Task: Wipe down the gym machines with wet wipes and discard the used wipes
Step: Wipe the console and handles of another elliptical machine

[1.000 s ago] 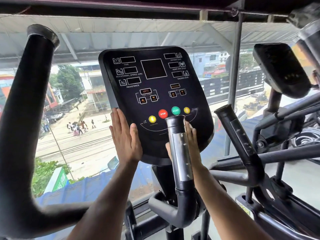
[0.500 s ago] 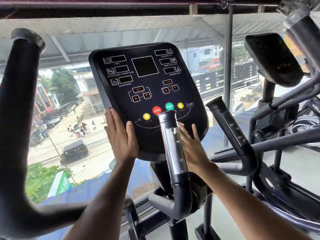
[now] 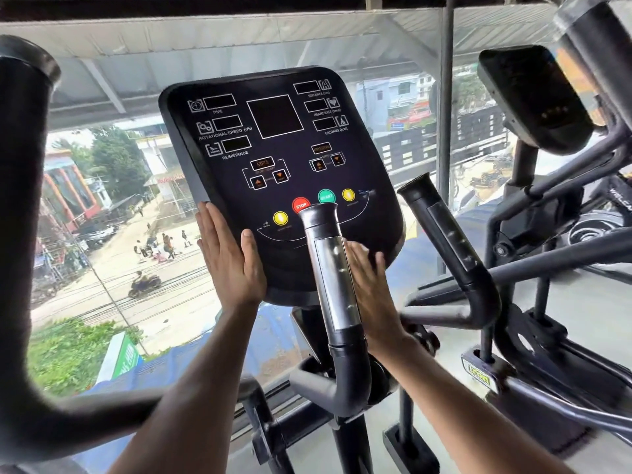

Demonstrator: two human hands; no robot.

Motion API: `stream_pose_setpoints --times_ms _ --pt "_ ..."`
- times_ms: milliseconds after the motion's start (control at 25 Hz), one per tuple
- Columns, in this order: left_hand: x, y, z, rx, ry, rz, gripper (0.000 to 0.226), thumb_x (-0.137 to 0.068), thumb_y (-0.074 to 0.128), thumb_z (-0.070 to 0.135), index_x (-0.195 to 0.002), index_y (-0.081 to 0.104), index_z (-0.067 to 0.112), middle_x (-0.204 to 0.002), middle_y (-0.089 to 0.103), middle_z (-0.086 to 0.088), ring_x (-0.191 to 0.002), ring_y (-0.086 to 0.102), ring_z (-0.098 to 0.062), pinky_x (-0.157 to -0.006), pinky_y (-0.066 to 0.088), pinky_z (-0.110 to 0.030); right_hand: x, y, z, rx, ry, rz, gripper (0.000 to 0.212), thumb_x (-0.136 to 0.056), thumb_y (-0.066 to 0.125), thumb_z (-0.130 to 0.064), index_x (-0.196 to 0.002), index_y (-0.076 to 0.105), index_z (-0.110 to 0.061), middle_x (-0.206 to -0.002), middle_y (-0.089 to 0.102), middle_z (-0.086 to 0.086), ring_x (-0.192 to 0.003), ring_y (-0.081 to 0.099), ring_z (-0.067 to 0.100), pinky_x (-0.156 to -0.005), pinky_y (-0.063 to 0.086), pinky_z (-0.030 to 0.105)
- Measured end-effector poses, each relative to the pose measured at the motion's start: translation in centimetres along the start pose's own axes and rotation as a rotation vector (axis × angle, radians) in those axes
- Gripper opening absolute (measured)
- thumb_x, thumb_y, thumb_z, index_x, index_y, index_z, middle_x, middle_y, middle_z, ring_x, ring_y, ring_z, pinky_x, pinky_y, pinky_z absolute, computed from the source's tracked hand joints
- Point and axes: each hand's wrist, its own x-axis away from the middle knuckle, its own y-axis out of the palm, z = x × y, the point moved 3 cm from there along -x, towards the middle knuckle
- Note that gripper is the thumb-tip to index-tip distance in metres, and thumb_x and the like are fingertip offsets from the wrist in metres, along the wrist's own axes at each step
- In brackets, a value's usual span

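The black console (image 3: 280, 159) of an elliptical machine faces me, with dark displays and red, green and yellow buttons. My left hand (image 3: 229, 258) lies flat with straight fingers against the console's lower left edge. My right hand (image 3: 371, 289) lies flat on the console's lower right face, partly hidden behind the chrome-and-black inner handle (image 3: 333, 285). No wipe shows under either hand.
A thick black moving handle (image 3: 24, 234) curves up at the far left. A second inner handle (image 3: 444, 241) rises right of the console. A neighbouring machine with its own console (image 3: 533, 97) stands at the right. A glass wall overlooks a street behind.
My right hand has slid down and slightly right on the console's lower face, its fingers drawn closer together. My left hand stays flat at the left edge. My head has shifted slightly.
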Motion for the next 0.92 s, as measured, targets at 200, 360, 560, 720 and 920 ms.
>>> stream_pose_setpoints --times_ms 200,360,560,720,920 --pt "-0.1 0.1 0.0 -0.008 0.000 -0.016 0.069 -0.108 0.030 0.042 -0.166 0.009 0.010 -0.174 0.004 -0.008 -0.161 0.001 -0.020 -0.130 0.008 -0.050 0.6 -1.4 -2.6 -0.202 0.044 0.075 0.062 -0.108 0.028 -0.034 -0.157 0.020 0.003 -0.169 0.018 0.005 -0.155 0.013 0.013 -0.123 0.013 0.054" --pt "-0.1 0.1 0.0 -0.001 -0.003 -0.008 0.069 -0.108 0.031 0.039 -0.166 0.009 0.010 -0.174 0.004 -0.008 -0.161 0.002 -0.020 -0.130 0.006 -0.047 -0.8 -0.6 5.7 0.107 0.159 0.033 0.069 -0.095 0.031 -0.033 -0.161 0.026 -0.014 -0.170 0.018 0.002 -0.158 0.010 0.018 -0.126 0.009 0.055" --pt "0.0 0.1 0.0 -0.004 0.003 0.011 0.068 -0.108 0.033 0.036 -0.165 0.011 0.007 -0.174 0.006 -0.011 -0.161 0.004 -0.023 -0.130 0.005 -0.044 -0.6 0.1 5.9 -0.060 0.321 0.116 0.065 -0.101 0.025 -0.036 -0.161 0.023 -0.009 -0.170 0.014 0.006 -0.158 0.004 0.023 -0.125 0.010 0.057" --pt "-0.1 0.0 0.0 -0.015 0.020 0.015 0.069 -0.108 0.031 0.038 -0.165 0.011 0.006 -0.173 0.007 -0.012 -0.161 0.004 -0.024 -0.130 0.006 -0.043 3.1 -0.5 -3.3 -0.348 0.066 0.100 0.053 -0.107 0.015 -0.053 -0.158 0.001 -0.047 -0.165 -0.004 -0.029 -0.153 -0.005 -0.005 -0.128 0.006 0.044" --pt "0.0 0.0 0.1 0.005 0.022 0.012 0.069 -0.107 0.032 0.037 -0.165 0.011 0.006 -0.173 0.006 -0.012 -0.161 0.004 -0.025 -0.130 0.006 -0.042 2.9 0.7 1.9 -0.199 0.027 0.137 0.078 -0.096 0.043 0.008 -0.163 0.013 -0.017 -0.171 0.011 -0.001 -0.158 0.008 0.020 -0.123 0.019 0.056"
